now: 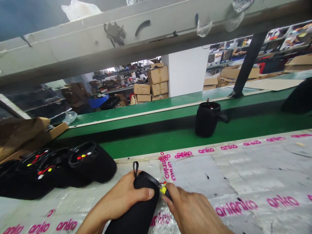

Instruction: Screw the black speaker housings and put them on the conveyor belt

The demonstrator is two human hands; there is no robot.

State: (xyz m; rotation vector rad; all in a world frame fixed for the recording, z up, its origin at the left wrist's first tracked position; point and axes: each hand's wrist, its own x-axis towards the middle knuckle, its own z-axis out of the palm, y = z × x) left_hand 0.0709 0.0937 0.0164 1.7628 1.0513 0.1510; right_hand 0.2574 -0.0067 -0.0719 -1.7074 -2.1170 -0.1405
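Note:
A black fabric-covered cylinder [140, 211] with a small strap loop lies tilted over the plastic-covered table, its open end away from me. Wrapped round its upper left side is my left hand [129, 195], thumb across the fabric. My right hand [187, 208] is closed on a tool [165, 191] with a black and yellow handle, whose metal end meets the rim of the cylinder. A bit of red shows beside the rim; the inside of the cylinder is hidden.
Several similar black cylinders [94, 162] with red, yellow and white connectors lie at the left. Another black cylinder [206, 120] stands on the green belt [146, 139]. A metal beam [80, 42] crosses above; cardboard boxes [158, 78] are stacked beyond.

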